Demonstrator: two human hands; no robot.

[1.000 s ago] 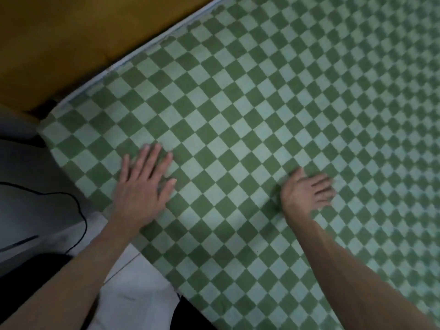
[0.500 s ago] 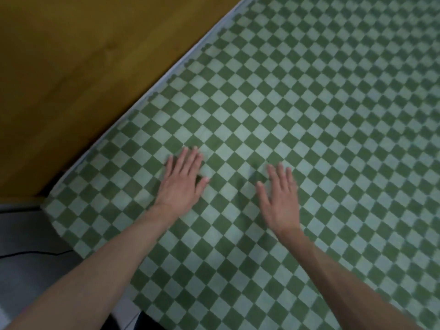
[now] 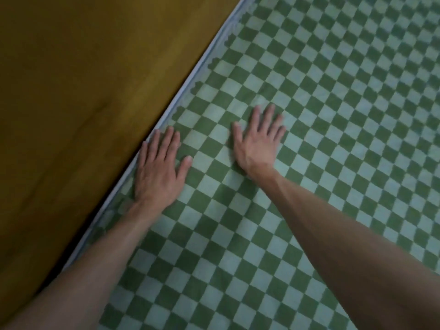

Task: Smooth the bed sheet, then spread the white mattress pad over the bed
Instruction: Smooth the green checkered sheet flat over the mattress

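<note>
Stage: we judge ourselves in the first half, smoothing the bed sheet (image 3: 321, 139); spreading has not begun.
Left hand (image 3: 158, 172): flat, fingers straight and spread, pressing the sheet right at its left edge, beside the pale piping (image 3: 188, 84).
Right hand (image 3: 258, 144): flat too, fingers wide, palm down on the sheet further in, apart from the left hand.
Sheet: green-and-pale checked, lying mostly flat; a faint crease may run near the right wrist, though blur makes that unsure.
Left to do: the rest of the sheet, then the white mattress pad, which we cannot see here.
Around: a brown wooden panel (image 3: 83, 103) runs along the bed's left edge.
In the way: nothing lies on the visible sheet.
</note>
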